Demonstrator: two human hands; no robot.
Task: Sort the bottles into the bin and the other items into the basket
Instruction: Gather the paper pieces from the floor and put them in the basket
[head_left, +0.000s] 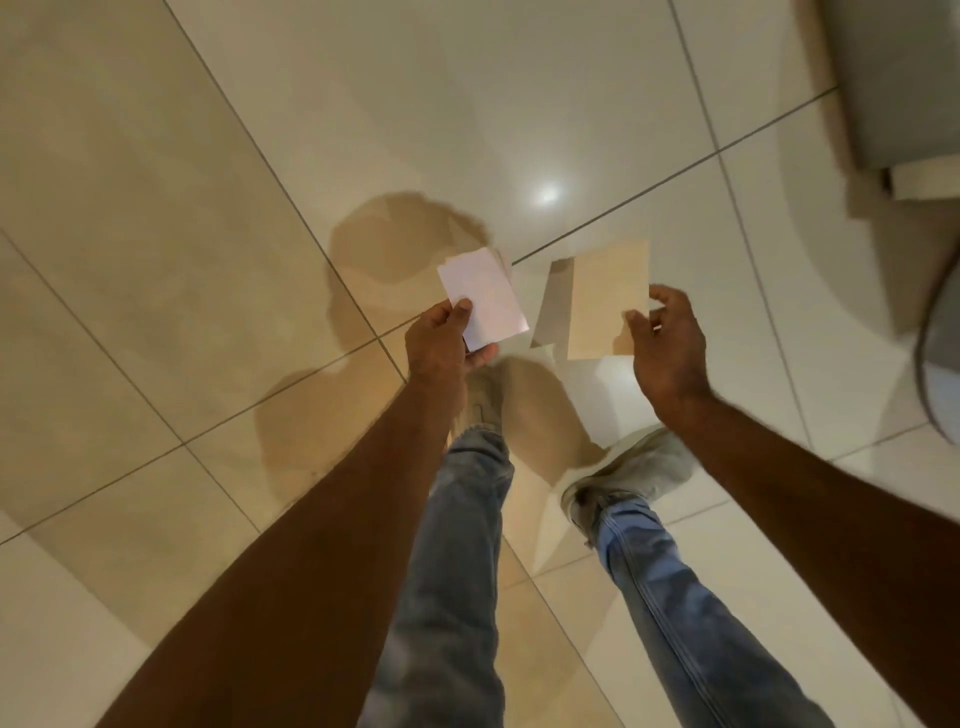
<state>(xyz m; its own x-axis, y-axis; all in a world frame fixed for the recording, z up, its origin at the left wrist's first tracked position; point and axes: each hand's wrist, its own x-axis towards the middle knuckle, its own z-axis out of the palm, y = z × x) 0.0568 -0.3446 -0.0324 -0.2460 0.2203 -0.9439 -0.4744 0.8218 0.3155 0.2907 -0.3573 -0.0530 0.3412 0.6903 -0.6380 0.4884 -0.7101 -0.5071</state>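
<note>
My left hand (441, 340) pinches a white rectangular card (485, 299) by its lower edge, thumb on top. My right hand (670, 345) holds a tan, beige sheet of card (610, 301) by its right edge between thumb and fingers. Both pieces hang above the tiled floor, side by side and a small gap apart. No bottle, bin or basket is clearly in view; a curved grey rim (935, 358) at the right edge could be a container, but I cannot tell.
Glossy cream floor tiles (208, 208) with dark grout lines fill the view. My legs in blue jeans (457, 545) and pale shoes (634, 473) stand below the hands. A grey appliance or cabinet base (904, 78) is at the top right.
</note>
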